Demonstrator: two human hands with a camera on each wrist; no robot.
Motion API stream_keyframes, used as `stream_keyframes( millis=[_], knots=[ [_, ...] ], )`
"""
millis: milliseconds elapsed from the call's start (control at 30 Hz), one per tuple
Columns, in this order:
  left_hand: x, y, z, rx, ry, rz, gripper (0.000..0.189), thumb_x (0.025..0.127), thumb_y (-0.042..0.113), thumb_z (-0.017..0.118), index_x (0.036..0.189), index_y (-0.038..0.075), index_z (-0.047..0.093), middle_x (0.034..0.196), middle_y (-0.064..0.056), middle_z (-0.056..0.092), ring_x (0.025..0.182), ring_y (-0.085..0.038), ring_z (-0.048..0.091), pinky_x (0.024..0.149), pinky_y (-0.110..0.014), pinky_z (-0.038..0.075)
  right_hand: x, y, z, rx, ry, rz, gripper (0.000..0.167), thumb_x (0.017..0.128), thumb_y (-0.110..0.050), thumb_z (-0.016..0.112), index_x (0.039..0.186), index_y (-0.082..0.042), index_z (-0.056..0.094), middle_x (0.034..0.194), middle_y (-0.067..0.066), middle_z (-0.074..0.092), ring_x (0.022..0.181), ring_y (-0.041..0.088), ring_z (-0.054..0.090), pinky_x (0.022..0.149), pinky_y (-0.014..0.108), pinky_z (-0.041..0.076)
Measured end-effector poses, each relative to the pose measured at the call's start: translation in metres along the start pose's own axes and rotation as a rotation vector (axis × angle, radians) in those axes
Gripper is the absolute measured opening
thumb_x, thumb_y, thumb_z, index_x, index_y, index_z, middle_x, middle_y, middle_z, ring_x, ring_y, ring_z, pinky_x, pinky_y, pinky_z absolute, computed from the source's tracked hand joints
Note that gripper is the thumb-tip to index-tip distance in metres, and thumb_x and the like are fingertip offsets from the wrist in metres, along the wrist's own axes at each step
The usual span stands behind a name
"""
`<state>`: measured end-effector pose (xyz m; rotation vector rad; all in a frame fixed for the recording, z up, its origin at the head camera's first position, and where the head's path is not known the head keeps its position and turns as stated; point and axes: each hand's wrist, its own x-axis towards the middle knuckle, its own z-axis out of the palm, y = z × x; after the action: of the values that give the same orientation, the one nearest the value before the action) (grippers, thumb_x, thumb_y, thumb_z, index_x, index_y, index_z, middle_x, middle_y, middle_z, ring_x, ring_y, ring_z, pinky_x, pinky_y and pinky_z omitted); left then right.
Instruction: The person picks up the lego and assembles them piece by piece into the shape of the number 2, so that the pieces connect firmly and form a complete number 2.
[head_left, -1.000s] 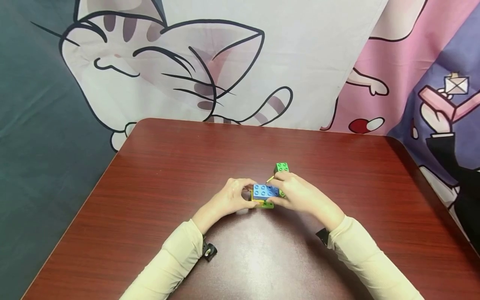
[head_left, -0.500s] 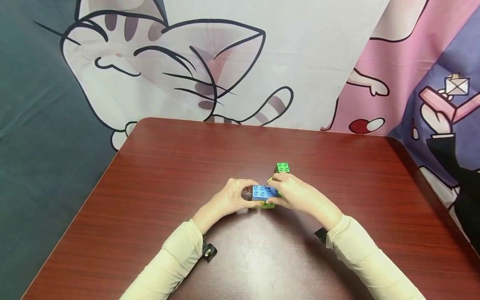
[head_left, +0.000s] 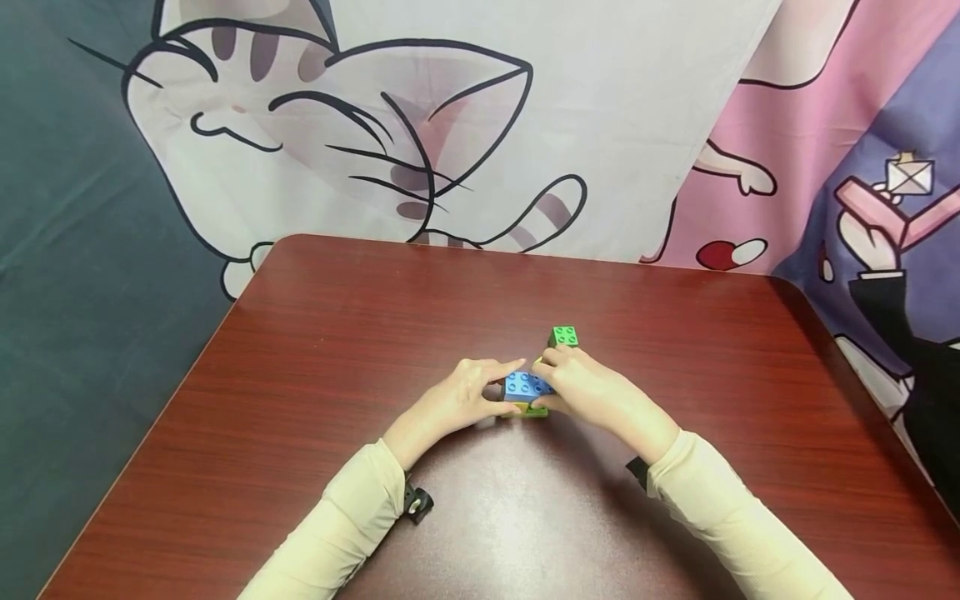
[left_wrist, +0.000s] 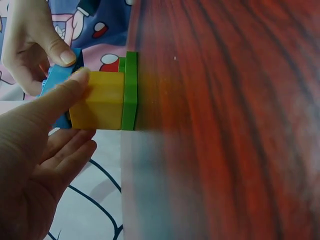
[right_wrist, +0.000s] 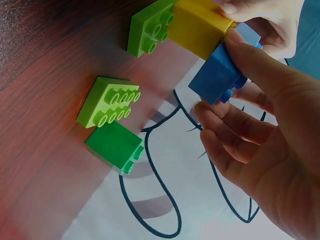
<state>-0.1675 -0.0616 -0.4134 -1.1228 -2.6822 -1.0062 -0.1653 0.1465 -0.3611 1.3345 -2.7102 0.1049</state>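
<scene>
A blue toy building brick (head_left: pixel 519 386) with studs on top lies across a yellow brick (left_wrist: pixel 97 102), tilted to it in the right wrist view. Beneath the yellow brick is a light green plate (left_wrist: pixel 130 95) on the table. My right hand (head_left: pixel 596 396) pinches the blue brick between thumb and fingers. My left hand (head_left: pixel 457 397) has its thumb on the near side of the yellow brick, by its upper edge, and its fingers on the far side. Whether the blue brick is pressed fully onto the yellow one, I cannot tell.
Beyond my right hand a green brick (head_left: pixel 564 336) stands on the reddish-brown table (head_left: pixel 375 308). Next to it, in the right wrist view, is a light green studded brick (right_wrist: pixel 102 105). A cat-print cloth (head_left: pixel 480 125) hangs behind the table's far edge.
The blue brick has shifted slightly left with my right hand and now covers the yellow edge seen before. My left fingers at the far side have straightened a little.
</scene>
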Motion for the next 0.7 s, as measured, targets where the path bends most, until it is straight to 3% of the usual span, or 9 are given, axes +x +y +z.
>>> stream_keyframes(
  millis=[200,433,700],
  knots=[
    [-0.0010,-0.0004,-0.0001,-0.057,0.002,0.038,0.049,0.084,0.025,0.070,0.125,0.002,0.057,0.104,-0.007,0.065,0.092,-0.015,0.062,0.081,-0.028,0.050,-0.0008,0.0019,0.0010,-0.001,0.024,-0.011,0.036,0.071,-0.030,0.080,0.093,-0.007,0.064,0.086,0.005,0.058,0.081,0.021,0.056,0.073,0.033,0.048],
    [0.0011,0.0008,-0.0007,-0.026,-0.019,0.021,0.044,0.078,0.020,0.074,0.118,0.006,0.060,0.098,-0.006,0.066,0.086,-0.017,0.063,0.076,-0.027,0.051,-0.0021,0.0053,0.0019,-0.004,0.071,-0.040,0.035,0.070,-0.031,0.081,0.089,-0.008,0.064,0.085,0.003,0.057,0.077,0.019,0.056,0.072,0.032,0.049],
    [0.0019,0.0022,-0.0011,-0.019,-0.023,0.019,0.046,0.078,0.020,0.075,0.119,0.005,0.061,0.097,-0.008,0.068,0.087,-0.016,0.064,0.077,-0.027,0.051,-0.0016,0.0049,0.0015,-0.065,0.078,-0.089,0.036,0.071,-0.029,0.081,0.098,-0.008,0.070,0.084,0.004,0.057,0.078,0.019,0.057,0.073,0.033,0.049]
  ],
)
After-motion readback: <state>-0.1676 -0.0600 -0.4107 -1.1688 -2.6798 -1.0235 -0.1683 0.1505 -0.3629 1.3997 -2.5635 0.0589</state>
